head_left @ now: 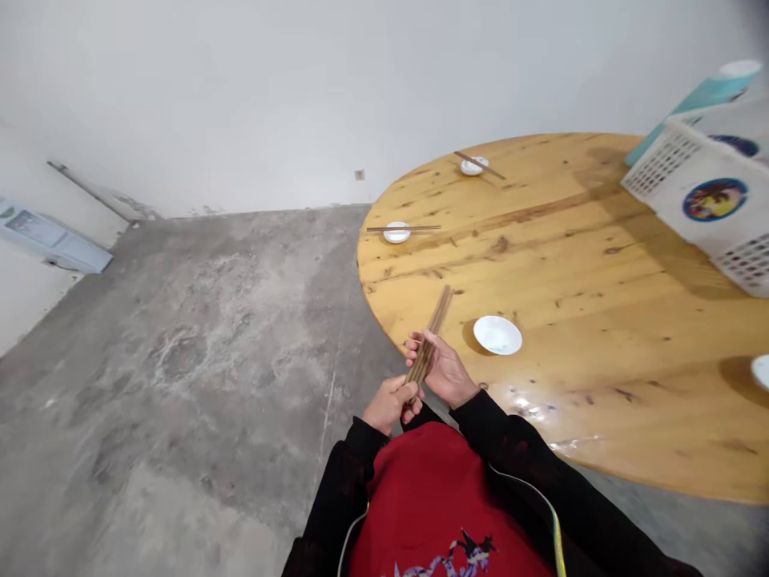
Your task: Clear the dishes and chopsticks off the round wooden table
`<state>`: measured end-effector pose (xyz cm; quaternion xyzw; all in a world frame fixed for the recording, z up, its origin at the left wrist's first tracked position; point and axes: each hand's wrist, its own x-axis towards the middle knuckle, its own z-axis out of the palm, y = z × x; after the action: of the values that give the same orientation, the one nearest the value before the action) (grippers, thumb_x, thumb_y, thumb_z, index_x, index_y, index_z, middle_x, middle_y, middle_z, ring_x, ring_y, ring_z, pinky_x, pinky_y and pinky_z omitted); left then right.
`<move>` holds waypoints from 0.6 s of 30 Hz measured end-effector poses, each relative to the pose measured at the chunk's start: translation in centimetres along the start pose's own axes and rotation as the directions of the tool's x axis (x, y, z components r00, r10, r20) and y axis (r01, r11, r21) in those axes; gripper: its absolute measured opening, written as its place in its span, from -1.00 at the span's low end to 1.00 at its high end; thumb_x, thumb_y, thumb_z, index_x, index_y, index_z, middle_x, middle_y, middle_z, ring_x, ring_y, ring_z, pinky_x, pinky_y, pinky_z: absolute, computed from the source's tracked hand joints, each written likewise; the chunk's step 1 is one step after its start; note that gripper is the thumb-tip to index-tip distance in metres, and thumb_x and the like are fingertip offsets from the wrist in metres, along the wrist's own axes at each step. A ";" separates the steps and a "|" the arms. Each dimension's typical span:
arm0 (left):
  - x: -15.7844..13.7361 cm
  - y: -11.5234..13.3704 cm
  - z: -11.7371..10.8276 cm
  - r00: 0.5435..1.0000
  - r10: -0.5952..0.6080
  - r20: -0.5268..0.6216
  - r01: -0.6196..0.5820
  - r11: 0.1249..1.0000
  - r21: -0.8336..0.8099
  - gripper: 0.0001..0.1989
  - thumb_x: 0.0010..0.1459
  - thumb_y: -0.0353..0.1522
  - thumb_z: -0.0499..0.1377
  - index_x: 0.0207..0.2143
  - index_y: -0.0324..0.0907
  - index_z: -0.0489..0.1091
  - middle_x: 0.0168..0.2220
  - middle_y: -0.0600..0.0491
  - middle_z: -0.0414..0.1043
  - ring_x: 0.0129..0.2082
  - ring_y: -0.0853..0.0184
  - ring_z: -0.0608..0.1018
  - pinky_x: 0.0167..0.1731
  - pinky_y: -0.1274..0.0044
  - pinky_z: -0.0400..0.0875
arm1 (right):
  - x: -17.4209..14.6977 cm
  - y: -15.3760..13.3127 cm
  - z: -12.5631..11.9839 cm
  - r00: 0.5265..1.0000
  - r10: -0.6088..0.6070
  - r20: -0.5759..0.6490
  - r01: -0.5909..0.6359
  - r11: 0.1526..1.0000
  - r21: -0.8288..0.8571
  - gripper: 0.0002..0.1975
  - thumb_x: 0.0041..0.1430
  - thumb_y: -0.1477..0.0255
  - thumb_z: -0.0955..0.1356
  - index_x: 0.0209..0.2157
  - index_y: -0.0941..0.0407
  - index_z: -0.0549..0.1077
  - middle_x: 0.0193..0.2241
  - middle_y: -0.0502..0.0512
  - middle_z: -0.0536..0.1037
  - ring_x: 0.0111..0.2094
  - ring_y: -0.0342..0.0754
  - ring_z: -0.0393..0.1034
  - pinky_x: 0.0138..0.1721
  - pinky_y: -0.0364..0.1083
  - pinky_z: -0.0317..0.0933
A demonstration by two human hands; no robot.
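A bundle of brown wooden chopsticks point(441, 306) is between my two hands, slanting up and to the right over the table's near-left edge. My left hand point(389, 402) is closed round the lower end of the bundle. Higher up, my right hand point(444, 370) grips the same chopsticks, its thumb lying across them. Just right of them, a white bowl point(497, 335) stands on the round wooden table point(577, 320). How many sticks the bundle has is hard to tell.
Farther along the edge, a small white dish point(396, 236) and a second white dish point(470, 169) have chopsticks laid across them. A white plastic basket point(661, 164) and a teal container point(690, 108) stand at the right. Another bowl point(762, 372) is cut off by the frame.
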<state>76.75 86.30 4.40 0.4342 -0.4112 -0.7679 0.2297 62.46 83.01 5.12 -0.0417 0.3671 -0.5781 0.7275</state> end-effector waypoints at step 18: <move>15.3 9.5 -12.4 0.958 -0.154 -0.243 0.043 0.911 -0.410 -0.50 0.18 0.07 0.23 -0.20 -0.20 0.51 -0.20 -0.05 0.58 -0.11 0.23 0.60 -0.06 0.46 0.44 | 17.6 -0.9 10.5 0.924 -0.333 -0.191 0.352 0.933 0.079 -0.52 0.11 0.07 0.52 -0.57 0.11 0.36 -0.76 -0.20 0.04 -0.73 -0.32 -0.15 -0.72 -0.29 -0.11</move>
<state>79.40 64.84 1.48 0.4991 -0.1875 -0.7798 0.3282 68.93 63.55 4.63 -0.0139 0.3834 -0.7174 0.5814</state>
